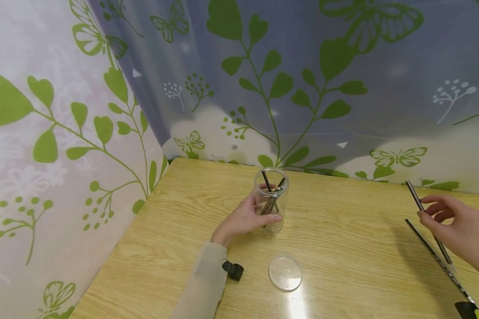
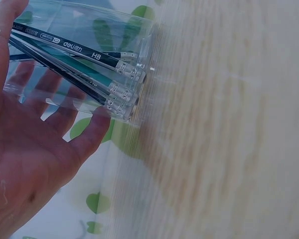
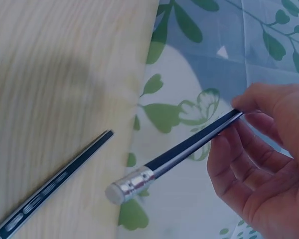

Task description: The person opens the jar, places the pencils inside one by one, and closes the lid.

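Note:
My left hand (image 1: 245, 216) grips a clear plastic jar (image 1: 272, 175) standing at the back of the table. Several dark striped pencils (image 2: 65, 47) with white erasers lean inside it, eraser ends at the bottom. Over the table's right side, my right hand (image 1: 459, 221) pinches one dark pencil (image 3: 197, 142) between thumb and fingers, its eraser end slanting down. Below it another pencil (image 1: 435, 257) lies on the table, apart from the hand. A round transparent lid (image 1: 285, 273) lies flat in front of the jar.
The wood-grain table (image 1: 343, 248) meets a hanging cloth (image 1: 303, 110) with green leaves and butterflies along its back edge. A similar patterned cloth (image 1: 64, 177) hangs on the left. A black wrist mount (image 1: 233, 270) sits on the left sleeve.

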### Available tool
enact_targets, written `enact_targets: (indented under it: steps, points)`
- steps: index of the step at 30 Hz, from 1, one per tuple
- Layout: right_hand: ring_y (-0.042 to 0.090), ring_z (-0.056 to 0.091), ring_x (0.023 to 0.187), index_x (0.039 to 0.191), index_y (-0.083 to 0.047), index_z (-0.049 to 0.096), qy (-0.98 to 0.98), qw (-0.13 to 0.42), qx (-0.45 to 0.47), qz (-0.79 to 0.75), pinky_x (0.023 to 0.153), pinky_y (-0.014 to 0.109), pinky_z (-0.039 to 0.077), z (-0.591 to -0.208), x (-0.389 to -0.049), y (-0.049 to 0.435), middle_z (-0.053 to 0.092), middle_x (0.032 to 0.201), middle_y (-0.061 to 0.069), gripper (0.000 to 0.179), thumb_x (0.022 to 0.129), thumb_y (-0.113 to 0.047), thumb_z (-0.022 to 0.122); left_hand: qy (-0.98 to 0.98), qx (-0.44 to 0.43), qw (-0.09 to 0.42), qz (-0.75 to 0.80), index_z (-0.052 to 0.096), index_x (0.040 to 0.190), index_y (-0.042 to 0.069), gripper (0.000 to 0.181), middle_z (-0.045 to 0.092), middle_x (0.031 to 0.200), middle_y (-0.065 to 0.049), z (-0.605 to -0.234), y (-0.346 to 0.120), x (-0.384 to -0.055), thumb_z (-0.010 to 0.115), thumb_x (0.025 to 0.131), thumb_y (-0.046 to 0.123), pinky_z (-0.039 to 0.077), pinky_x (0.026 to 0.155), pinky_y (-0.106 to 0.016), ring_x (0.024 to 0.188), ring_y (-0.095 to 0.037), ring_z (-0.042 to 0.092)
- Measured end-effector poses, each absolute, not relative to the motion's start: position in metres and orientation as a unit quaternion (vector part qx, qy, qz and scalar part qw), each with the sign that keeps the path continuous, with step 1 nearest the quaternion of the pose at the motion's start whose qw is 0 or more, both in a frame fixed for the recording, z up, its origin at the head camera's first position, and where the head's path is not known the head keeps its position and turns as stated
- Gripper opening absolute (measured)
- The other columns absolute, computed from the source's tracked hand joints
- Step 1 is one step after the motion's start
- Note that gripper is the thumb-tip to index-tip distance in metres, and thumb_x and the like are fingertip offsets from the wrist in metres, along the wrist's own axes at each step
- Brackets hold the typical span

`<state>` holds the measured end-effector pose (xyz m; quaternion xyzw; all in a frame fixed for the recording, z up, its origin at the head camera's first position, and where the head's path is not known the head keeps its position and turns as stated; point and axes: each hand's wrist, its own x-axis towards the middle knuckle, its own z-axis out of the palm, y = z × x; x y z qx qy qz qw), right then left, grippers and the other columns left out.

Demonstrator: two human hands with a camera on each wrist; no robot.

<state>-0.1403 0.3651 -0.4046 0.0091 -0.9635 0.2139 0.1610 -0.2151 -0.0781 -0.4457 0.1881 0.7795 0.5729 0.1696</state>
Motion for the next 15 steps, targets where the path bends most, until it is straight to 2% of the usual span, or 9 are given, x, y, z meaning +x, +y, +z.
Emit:
enact_targets:
  steps: [6,9,12,15]
  points:
    - [-0.022,0.038,0.063,0.116,0.004,0.065,-0.953,0.2,0.045,0.222,0.049,0.021,0.037,-0.392,-0.145,0.35,0.069,0.086,0.021,0.028,0.091,-0.007,0.072,0.781,0.184,0.169,0.572,0.036,0.147,0.056,0.078,0.048,0.156,0.003,-0.447,-0.078,-0.216,0.083,0.087,0.036,0.032,0.121,-0.06,0.147,-0.028,0.043]
    - [-0.022,0.04,0.063,0.116,0.004,0.066,-0.949,0.21,0.06,0.227,0.048,0.02,0.038,-0.386,-0.147,0.344,0.069,0.086,0.021,0.029,0.09,-0.006,0.073,0.784,0.183,0.168,0.569,0.035,0.15,0.051,0.08,0.048,0.156,0.004,-0.448,-0.078,-0.216,0.083,0.087,0.037,0.031,0.121,-0.06,0.147,-0.028,0.042]
    - [-0.023,0.041,0.064,0.117,0.004,0.066,-0.945,0.216,0.075,0.235,0.049,0.014,0.038,-0.381,-0.151,0.337,0.069,0.086,0.021,0.03,0.089,-0.006,0.074,0.786,0.183,0.166,0.567,0.034,0.154,0.046,0.082,0.048,0.156,0.005,-0.448,-0.078,-0.217,0.082,0.087,0.037,0.03,0.122,-0.059,0.148,-0.027,0.042]
    - [-0.025,0.041,0.067,0.117,0.003,0.066,-0.939,0.226,0.092,0.244,0.051,0.007,0.038,-0.377,-0.155,0.33,0.069,0.086,0.02,0.031,0.088,-0.003,0.075,0.786,0.183,0.164,0.567,0.034,0.154,0.045,0.082,0.048,0.156,0.005,-0.448,-0.078,-0.216,0.082,0.088,0.037,0.03,0.122,-0.058,0.148,-0.026,0.042]
